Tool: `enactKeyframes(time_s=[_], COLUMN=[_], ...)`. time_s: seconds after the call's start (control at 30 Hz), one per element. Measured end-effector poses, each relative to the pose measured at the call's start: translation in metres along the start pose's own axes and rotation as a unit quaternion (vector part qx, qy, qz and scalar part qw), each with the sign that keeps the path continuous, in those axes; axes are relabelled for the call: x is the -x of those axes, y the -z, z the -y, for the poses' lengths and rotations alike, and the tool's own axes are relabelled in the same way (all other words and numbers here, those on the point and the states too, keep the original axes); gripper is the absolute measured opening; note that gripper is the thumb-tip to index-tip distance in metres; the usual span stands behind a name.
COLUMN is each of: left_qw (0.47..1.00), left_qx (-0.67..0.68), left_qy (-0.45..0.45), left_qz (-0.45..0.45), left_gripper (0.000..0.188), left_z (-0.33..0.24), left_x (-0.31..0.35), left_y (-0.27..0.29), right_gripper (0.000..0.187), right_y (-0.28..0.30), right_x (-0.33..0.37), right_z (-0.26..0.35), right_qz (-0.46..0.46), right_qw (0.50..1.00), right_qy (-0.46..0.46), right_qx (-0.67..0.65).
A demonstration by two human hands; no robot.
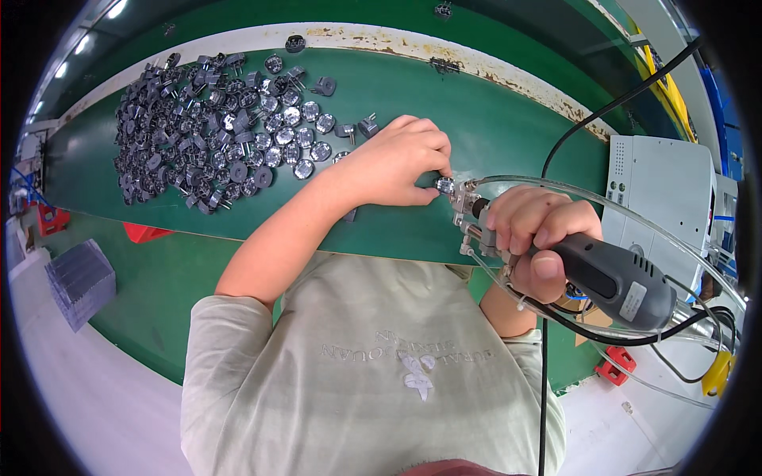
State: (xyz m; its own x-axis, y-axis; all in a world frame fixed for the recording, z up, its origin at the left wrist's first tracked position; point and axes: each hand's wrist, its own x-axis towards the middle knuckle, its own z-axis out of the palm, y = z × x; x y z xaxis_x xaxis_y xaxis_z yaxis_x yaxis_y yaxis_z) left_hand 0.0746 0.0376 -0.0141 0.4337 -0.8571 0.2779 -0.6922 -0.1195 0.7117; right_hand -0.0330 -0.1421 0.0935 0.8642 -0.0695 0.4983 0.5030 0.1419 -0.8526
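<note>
My left hand point(401, 165) is closed, pinching a small round dark plastic part point(445, 186) between thumb and fingers over the bench. The part's shiny face shows at the fingertips. My right hand point(548, 226) wraps round a grey and black electric screwdriver point(615, 278), held slanting with its metal front end point(467, 213) against or very near the part; whether they touch I cannot tell. A clear hose point(571, 189) runs to that front end. Left of my left hand, a wide heap of similar round parts point(214, 135) lies on the green bench top point(381, 230), some showing metal pins.
A white-painted, chipped rail point(365, 36) borders the bench's far side. A light-grey machine box point(659, 194) stands at the right. Black cable point(607, 119) and hoses loop around the screwdriver. A grey stack point(81, 282) and red pieces point(617, 365) are below bench level.
</note>
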Motion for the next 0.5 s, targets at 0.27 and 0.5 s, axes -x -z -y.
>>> enactKeyframes(time_s=[0.27,0.5], left_qw=[1.0,0.999], left_qx=[-0.001,-0.033], left_qy=[0.001,0.0], left_qz=[0.0,0.002], left_gripper=[0.026,0.027], left_z=[-0.0014,-0.005], left_x=[0.0002,-0.0036], left_y=[0.0,0.0033], right_gripper=[0.038,0.027], right_y=[-0.008,-0.0132], right_x=[0.0009,-0.0031], right_z=[-0.003,-0.0053], right_qz=[-0.038,0.036], right_qw=[0.999,0.996], right_qy=[0.005,-0.004], right_qx=[-0.031,0.079])
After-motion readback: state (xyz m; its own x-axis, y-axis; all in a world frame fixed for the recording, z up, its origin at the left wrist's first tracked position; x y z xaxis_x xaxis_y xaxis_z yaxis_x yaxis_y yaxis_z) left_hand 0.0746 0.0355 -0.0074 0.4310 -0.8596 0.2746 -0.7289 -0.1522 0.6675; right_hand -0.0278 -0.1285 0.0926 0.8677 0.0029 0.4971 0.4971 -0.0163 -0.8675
